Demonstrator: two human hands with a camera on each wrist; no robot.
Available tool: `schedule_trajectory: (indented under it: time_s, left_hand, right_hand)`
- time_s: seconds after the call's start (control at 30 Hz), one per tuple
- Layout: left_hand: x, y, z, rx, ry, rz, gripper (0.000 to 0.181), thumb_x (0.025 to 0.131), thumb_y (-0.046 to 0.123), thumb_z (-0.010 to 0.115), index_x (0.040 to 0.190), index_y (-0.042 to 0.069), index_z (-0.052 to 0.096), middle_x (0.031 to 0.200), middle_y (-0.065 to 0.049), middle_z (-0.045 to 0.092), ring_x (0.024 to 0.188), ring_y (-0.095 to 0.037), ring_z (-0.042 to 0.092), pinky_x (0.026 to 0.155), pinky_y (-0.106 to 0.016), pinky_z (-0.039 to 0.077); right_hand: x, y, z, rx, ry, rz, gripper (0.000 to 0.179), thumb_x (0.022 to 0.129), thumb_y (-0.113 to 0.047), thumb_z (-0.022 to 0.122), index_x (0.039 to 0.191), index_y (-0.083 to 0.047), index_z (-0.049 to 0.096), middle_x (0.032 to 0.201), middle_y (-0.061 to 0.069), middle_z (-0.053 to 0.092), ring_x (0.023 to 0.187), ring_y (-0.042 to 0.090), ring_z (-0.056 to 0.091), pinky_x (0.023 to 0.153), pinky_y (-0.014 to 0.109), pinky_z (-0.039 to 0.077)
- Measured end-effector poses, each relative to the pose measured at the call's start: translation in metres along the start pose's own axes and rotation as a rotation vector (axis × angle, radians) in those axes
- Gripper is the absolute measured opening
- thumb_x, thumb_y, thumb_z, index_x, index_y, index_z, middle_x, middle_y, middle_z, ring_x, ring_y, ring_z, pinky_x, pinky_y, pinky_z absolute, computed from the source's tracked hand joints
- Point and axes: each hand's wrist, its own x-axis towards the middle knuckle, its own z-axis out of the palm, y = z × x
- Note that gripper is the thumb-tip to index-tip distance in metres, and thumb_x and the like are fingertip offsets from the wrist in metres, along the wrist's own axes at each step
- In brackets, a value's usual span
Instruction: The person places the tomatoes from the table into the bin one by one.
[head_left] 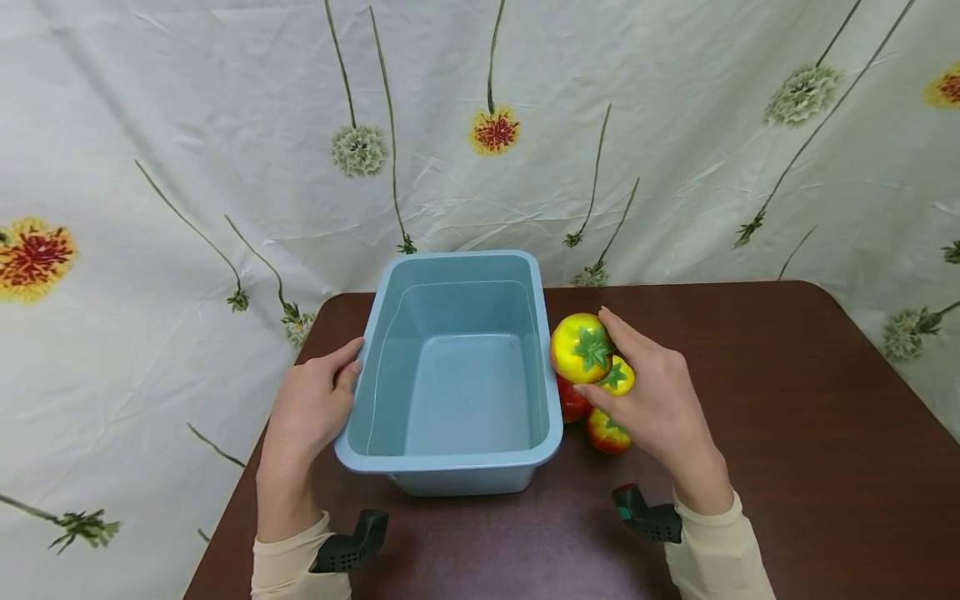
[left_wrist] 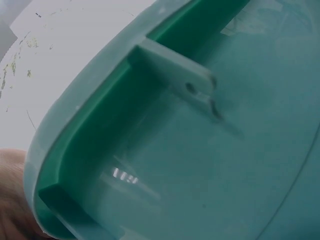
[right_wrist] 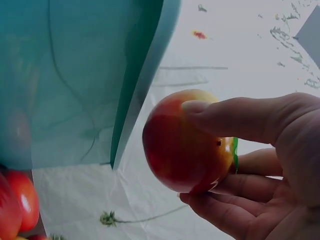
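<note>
A light blue plastic basin (head_left: 450,462) stands on the table, its inside bare. My left hand (head_left: 311,404) holds the basin's left rim, thumb and forefinger at the edge; its other fingers are hidden. My right hand (head_left: 656,392) grips a yellow-and-red tomato (head_left: 577,354) with a green leafy top, between thumb and fingers, close beside the right rim. In the right wrist view the held tomato (right_wrist: 180,145) shows its red side, with the thumb across it. Below it in the head view lie a red fruit (head_left: 572,404) and two smaller yellow-and-red tomatoes (head_left: 609,433), partly covered.
The dark brown table (head_left: 810,417) reaches out to the right and in front of the basin. Behind it hangs a white flower-printed cloth (head_left: 675,167). Black wrist devices (head_left: 352,542) sit at both cuffs.
</note>
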Motion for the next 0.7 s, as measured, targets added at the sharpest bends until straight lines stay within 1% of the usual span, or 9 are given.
schedule_trajectory:
  time_s: [0.1,0.23,0.27,0.43,0.5,0.6,0.7]
  left_hand:
    - [0.0,0.0,0.0,0.002,-0.001,-0.004,0.044,0.101,0.019,0.048,0.144,0.008,0.048,0.086,-0.019,0.07,0.071,-0.024,0.058,0.06,-0.03,0.039]
    - [0.0,0.0,0.001,-0.002,-0.002,-0.002,0.044,0.102,0.019,0.047,0.144,0.008,0.047,0.093,-0.022,0.071,0.072,-0.025,0.059,0.06,-0.031,0.039]
    - [0.0,0.0,0.001,-0.004,-0.001,-0.002,0.044,0.102,0.019,0.047,0.144,0.008,0.047,0.096,-0.023,0.071,0.073,-0.025,0.059,0.061,-0.031,0.039]
    - [0.0,0.001,0.001,-0.003,-0.003,-0.013,0.044,0.102,0.019,0.047,0.144,0.008,0.047,0.097,-0.023,0.071,0.072,-0.024,0.059,0.06,-0.031,0.039]
    - [-0.001,0.001,0.001,0.0,-0.005,-0.019,0.044,0.102,0.019,0.047,0.145,0.008,0.046,0.095,-0.023,0.071,0.072,-0.024,0.059,0.059,-0.031,0.039]
    - [-0.001,0.002,0.002,0.003,-0.005,-0.023,0.045,0.102,0.019,0.048,0.145,0.008,0.046,0.101,-0.025,0.07,0.072,-0.025,0.059,0.059,-0.031,0.039]
    - [-0.001,0.001,0.002,0.006,-0.004,-0.025,0.045,0.102,0.018,0.048,0.145,0.008,0.046,0.101,-0.025,0.07,0.072,-0.025,0.059,0.059,-0.031,0.038]
  right_hand:
    - [-0.002,-0.006,0.002,0.028,0.039,-0.039,0.085,0.067,-0.013,0.09,0.141,-0.002,0.05,0.134,0.017,0.061,0.112,0.033,0.065,0.088,0.046,0.054]
    - [-0.005,-0.014,0.009,0.071,0.067,-0.085,0.088,0.063,-0.016,0.092,0.14,-0.005,0.051,0.124,0.014,0.067,0.105,0.027,0.067,0.087,0.043,0.055]
    - [-0.005,-0.016,0.011,0.081,0.064,-0.094,0.087,0.063,-0.017,0.093,0.14,-0.005,0.052,0.123,0.013,0.067,0.104,0.027,0.067,0.086,0.042,0.056]
    - [-0.005,-0.024,0.024,0.114,0.036,-0.14,0.086,0.063,-0.018,0.093,0.138,-0.006,0.053,0.125,0.009,0.067,0.106,0.024,0.065,0.085,0.039,0.056]
    - [-0.006,-0.027,0.03,0.118,0.02,-0.158,0.086,0.063,-0.019,0.092,0.138,-0.005,0.052,0.127,0.009,0.066,0.109,0.024,0.065,0.087,0.039,0.056]
    - [-0.005,-0.03,0.038,0.135,-0.016,-0.185,0.086,0.065,-0.019,0.092,0.139,-0.003,0.051,0.131,0.01,0.064,0.115,0.025,0.063,0.093,0.038,0.053]
    - [-0.005,-0.032,0.046,0.136,-0.056,-0.197,0.086,0.067,-0.022,0.09,0.141,-0.003,0.049,0.136,0.01,0.061,0.121,0.025,0.061,0.096,0.038,0.051]
